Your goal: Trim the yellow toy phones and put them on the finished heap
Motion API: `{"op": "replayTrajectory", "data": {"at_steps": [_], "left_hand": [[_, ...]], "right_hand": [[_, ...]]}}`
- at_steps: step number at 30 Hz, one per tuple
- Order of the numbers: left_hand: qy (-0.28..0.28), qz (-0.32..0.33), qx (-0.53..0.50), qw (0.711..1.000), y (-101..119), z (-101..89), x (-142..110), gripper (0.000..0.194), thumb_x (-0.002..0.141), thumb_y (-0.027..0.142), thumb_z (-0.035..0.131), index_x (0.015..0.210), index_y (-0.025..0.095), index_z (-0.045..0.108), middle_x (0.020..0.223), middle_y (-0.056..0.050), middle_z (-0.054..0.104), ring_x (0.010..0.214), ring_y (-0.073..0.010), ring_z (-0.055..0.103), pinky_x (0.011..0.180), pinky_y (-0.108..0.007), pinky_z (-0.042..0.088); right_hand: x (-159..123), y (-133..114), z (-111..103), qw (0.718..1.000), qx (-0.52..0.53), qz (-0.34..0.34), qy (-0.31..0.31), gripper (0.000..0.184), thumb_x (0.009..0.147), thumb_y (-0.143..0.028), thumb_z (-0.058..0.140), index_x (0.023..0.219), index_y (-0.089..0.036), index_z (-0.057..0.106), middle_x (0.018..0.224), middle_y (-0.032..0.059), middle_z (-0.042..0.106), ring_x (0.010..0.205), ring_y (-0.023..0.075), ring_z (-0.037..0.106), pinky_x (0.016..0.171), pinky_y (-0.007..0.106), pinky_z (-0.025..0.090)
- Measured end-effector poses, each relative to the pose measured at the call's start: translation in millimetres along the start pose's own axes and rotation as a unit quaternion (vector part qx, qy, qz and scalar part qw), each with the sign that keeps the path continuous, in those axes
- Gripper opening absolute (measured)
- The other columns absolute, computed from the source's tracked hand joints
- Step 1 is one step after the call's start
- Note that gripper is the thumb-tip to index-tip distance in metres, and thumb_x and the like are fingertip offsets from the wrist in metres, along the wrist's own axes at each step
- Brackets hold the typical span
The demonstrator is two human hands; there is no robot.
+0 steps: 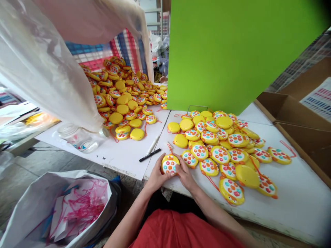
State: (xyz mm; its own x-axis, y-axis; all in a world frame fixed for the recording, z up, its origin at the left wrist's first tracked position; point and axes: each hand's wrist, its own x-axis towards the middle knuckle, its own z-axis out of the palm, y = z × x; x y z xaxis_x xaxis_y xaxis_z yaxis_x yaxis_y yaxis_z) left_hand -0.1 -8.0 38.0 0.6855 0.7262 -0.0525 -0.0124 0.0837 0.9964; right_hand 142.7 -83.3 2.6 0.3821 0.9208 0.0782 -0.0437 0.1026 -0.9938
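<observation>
I have the duck-shaped button toy (170, 164) between both hands, over the front edge of the desk (124, 157) and straight ahead of my body. My left hand (156, 177) curls around its left side, thumb running along the near rim; my right hand (186, 175) cups the right side, thumb tip pressed on the dotted face. Neither hand is spread wide; each is closed in just enough to hold the toy's width.

The toy's face is turned up towards me, and its head-to-tail line runs away from me, beak end farthest, with the red cord loop (170, 148) beyond the head.

What matters most, I judge, is the side each pile lies on. The spread of duck toys on the right (220, 154) begins just beside my right hand, so that hand is clearly the nearer one to it. The large heap on the left (122, 100) sits well apart, farther off beyond the black marker (150, 155) and white pen (153, 145), on my left hand's side.
</observation>
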Motion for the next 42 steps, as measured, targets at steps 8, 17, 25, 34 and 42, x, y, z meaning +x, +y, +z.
{"op": "replayTrajectory", "data": {"at_steps": [8, 17, 25, 34, 42], "left_hand": [[-0.006, -0.006, -0.048, 0.999, -7, 6.0, -1, 0.098, 0.067, 0.032, 0.081, 0.147, 0.021, 0.025, 0.132, -0.012, 0.053, 0.112, -0.0265, 0.058, 0.097, -0.041, 0.049], [0.049, -0.011, -0.025, 0.998, -6, 2.8, -1, 0.056, 0.088, 0.051, 0.052, 0.133, 0.018, 0.047, 0.125, -0.011, 0.059, 0.111, -0.0245, 0.058, 0.096, -0.037, 0.047], [0.071, -0.006, -0.042, 0.997, -11, 7.1, -1, 0.049, 0.087, 0.052, 0.052, 0.123, 0.019, 0.051, 0.113, -0.008, 0.063, 0.099, -0.0208, 0.061, 0.088, -0.034, 0.049], [0.093, -0.008, -0.014, 0.996, -10, 6.9, -1, 0.047, 0.085, 0.05, 0.058, 0.12, 0.019, 0.052, 0.103, -0.005, 0.064, 0.091, -0.0196, 0.063, 0.083, -0.032, 0.052], [-0.004, -0.013, -0.026, 1.0, -5, 3.6, -7, 0.1, 0.063, 0.034, 0.083, 0.145, 0.022, 0.027, 0.13, -0.012, 0.054, 0.107, -0.0255, 0.06, 0.094, -0.039, 0.05]], "right_hand": [[0, -3, -2, 1.0, 0.006, 0.02, -0.009, 0.049, 0.091, -0.052, 0.05, 0.134, -0.027, 0.051, 0.14, 0.0054, 0.05, 0.129, 0.0244, 0.046, 0.108, 0.041, 0.039], [-1, -11, 1, 0.998, -0.035, -0.006, -0.043, 0.046, 0.094, -0.053, 0.044, 0.132, -0.027, 0.053, 0.138, 0.0054, 0.052, 0.13, 0.0221, 0.044, 0.111, 0.039, 0.034], [-2, -12, 3, 0.998, -0.047, -0.015, -0.034, 0.046, 0.094, -0.054, 0.044, 0.13, -0.029, 0.054, 0.135, 0.0047, 0.055, 0.127, 0.0236, 0.047, 0.109, 0.041, 0.036], [-5, -19, 3, 0.996, -0.014, 0.008, -0.088, 0.059, 0.089, -0.058, 0.05, 0.14, -0.028, 0.045, 0.141, 0.0059, 0.049, 0.131, 0.0255, 0.045, 0.108, 0.043, 0.038], [-5, -15, 4, 0.999, -0.029, 0.008, -0.035, 0.047, 0.091, -0.049, 0.051, 0.133, -0.028, 0.052, 0.137, 0.0055, 0.052, 0.129, 0.0251, 0.046, 0.11, 0.044, 0.037]]}}
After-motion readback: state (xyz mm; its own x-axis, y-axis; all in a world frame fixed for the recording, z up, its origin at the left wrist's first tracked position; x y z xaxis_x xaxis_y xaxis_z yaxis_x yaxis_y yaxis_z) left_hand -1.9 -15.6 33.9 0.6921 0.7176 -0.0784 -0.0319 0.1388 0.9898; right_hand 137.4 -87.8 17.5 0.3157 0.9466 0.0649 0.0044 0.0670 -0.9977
